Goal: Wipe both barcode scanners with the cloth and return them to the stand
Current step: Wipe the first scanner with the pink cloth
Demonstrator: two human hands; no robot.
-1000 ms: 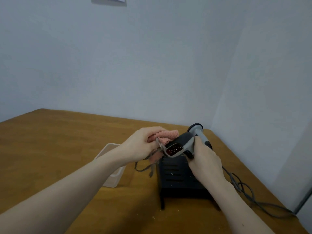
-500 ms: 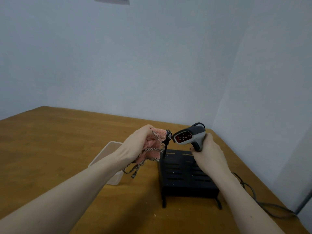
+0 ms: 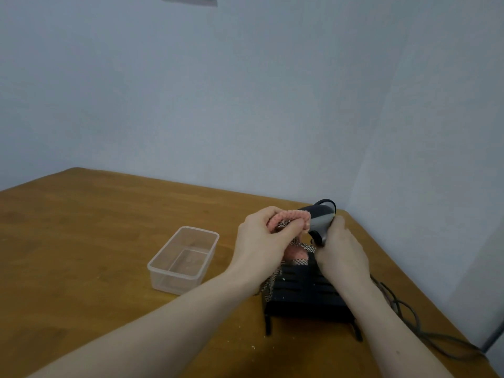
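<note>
Both hands grip something above the black stand (image 3: 305, 293): the left hand (image 3: 261, 241) has its fingers curled round the pink cloth (image 3: 283, 218), pressing it against the grey barcode scanner (image 3: 320, 221), and the right hand (image 3: 341, 249) clasps the scanner's handle. Largest is the wooden worktop (image 3: 95, 241), then the stand, a clear plastic tub (image 3: 182, 259) to its left, and a cable (image 3: 409, 317) trailing right.
</note>
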